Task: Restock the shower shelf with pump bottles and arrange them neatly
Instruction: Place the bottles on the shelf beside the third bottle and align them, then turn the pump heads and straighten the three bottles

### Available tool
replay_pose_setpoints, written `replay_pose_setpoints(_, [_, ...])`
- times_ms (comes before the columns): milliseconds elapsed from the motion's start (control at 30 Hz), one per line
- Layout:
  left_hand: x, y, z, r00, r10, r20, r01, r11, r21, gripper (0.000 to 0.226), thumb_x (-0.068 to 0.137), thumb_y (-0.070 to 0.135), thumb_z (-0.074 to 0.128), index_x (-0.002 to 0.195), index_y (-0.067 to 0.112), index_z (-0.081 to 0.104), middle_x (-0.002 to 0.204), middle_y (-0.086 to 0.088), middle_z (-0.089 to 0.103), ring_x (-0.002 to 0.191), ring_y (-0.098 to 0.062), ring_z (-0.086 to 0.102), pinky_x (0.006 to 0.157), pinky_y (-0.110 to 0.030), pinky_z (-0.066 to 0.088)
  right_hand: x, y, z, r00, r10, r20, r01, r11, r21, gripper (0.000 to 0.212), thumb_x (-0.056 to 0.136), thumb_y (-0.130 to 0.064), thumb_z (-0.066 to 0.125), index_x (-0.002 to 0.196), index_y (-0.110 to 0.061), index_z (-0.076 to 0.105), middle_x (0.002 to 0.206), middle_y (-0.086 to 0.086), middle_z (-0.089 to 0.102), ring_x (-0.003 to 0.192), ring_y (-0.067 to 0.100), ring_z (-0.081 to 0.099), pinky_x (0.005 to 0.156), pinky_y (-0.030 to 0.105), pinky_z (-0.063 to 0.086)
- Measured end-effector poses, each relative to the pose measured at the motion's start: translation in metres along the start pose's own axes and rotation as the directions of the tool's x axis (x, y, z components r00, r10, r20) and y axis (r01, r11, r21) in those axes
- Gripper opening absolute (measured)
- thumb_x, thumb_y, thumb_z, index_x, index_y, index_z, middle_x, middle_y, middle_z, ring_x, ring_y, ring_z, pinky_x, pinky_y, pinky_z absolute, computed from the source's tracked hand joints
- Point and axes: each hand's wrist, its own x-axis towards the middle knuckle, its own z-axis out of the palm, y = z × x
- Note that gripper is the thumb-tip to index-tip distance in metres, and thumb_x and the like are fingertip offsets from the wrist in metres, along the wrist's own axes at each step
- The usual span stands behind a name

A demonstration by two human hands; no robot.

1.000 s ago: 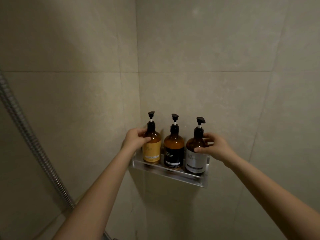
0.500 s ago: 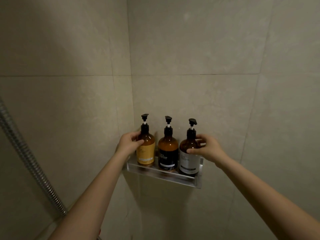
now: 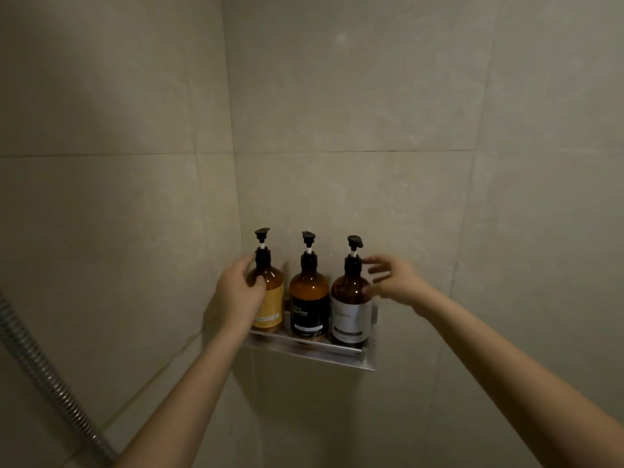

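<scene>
Three amber pump bottles stand upright in a row on a metal corner shelf [image 3: 314, 353]. The yellow-label bottle [image 3: 271, 298] is at the left, the black-label bottle [image 3: 309, 302] in the middle and the white-label bottle [image 3: 349, 309] at the right. My left hand [image 3: 238, 292] grips the yellow-label bottle at its shoulder, thumb across the front. My right hand [image 3: 396, 282] hovers beside the white-label bottle with fingers spread, its thumb tip at or just off the glass.
Beige tiled walls meet in a corner just behind the shelf. A ribbed metal shower hose [image 3: 44, 376] runs diagonally down the left wall.
My right hand has let go of the white-label bottle and spread its fingers. My left hand stays on the yellow-label bottle. The camera has shifted a little.
</scene>
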Motion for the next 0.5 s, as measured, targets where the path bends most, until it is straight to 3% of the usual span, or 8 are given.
replay_pose_setpoints(100, [-0.022, 0.026, 0.011, 0.981, 0.194, -0.018, -0.194, 0.980, -0.045, 0.042, 0.085, 0.008, 0.059, 0.126, 0.020, 0.056, 0.127, 0.000, 0.060, 0.115, -0.012, 0.055, 0.093, -0.023, 0.046, 0.008, -0.013, -0.025, 0.988, -0.085, -0.127, 0.104, 0.984, 0.144, 0.028, 0.085, -0.005, 0.063, 0.105, -0.025, 0.063, 0.111, 0.011, 0.065, 0.087, 0.016, 0.060, 0.064, 0.024, 0.049])
replay_pose_setpoints(167, [-0.030, 0.042, 0.021, 0.970, 0.216, 0.115, -0.201, 0.971, -0.133, 0.040, 0.085, 0.009, 0.060, 0.124, 0.019, 0.059, 0.123, 0.000, 0.063, 0.108, -0.006, 0.057, 0.084, -0.012, 0.044, 0.011, -0.027, -0.037, 0.981, -0.130, -0.147, 0.155, 0.973, 0.174, 0.020, 0.089, -0.012, 0.059, 0.102, -0.027, 0.064, 0.101, 0.006, 0.066, 0.086, 0.016, 0.061, 0.063, 0.022, 0.049])
replay_pose_setpoints(300, [-0.037, 0.062, 0.044, 0.906, 0.240, 0.348, -0.192, 0.967, -0.166, 0.044, 0.082, 0.015, 0.066, 0.125, 0.016, 0.058, 0.122, -0.002, 0.064, 0.106, -0.005, 0.058, 0.083, -0.009, 0.043, 0.016, -0.051, -0.039, 0.988, -0.154, -0.028, 0.155, 0.985, 0.074, 0.027, 0.091, -0.023, 0.058, 0.117, -0.021, 0.063, 0.108, 0.004, 0.061, 0.087, 0.016, 0.060, 0.063, 0.022, 0.049])
replay_pose_setpoints(400, [-0.040, 0.068, 0.055, 0.892, 0.226, 0.390, -0.177, 0.971, -0.159, 0.048, 0.079, 0.019, 0.070, 0.126, 0.018, 0.057, 0.119, 0.000, 0.065, 0.106, -0.009, 0.059, 0.083, -0.020, 0.047, 0.017, -0.059, -0.034, 0.994, -0.097, 0.056, 0.097, 0.995, -0.005, 0.028, 0.092, -0.023, 0.058, 0.118, -0.018, 0.065, 0.110, 0.007, 0.065, 0.088, 0.016, 0.059, 0.069, 0.026, 0.052])
replay_pose_setpoints(500, [-0.042, 0.071, 0.062, 0.874, 0.228, 0.429, -0.170, 0.971, -0.170, 0.045, 0.077, 0.019, 0.072, 0.120, 0.020, 0.061, 0.114, 0.003, 0.068, 0.105, -0.009, 0.061, 0.078, -0.015, 0.043, 0.017, -0.057, -0.033, 0.996, -0.062, 0.059, 0.060, 0.998, 0.035, 0.027, 0.090, -0.025, 0.061, 0.114, -0.014, 0.067, 0.104, 0.007, 0.067, 0.076, 0.010, 0.057, 0.069, 0.024, 0.052])
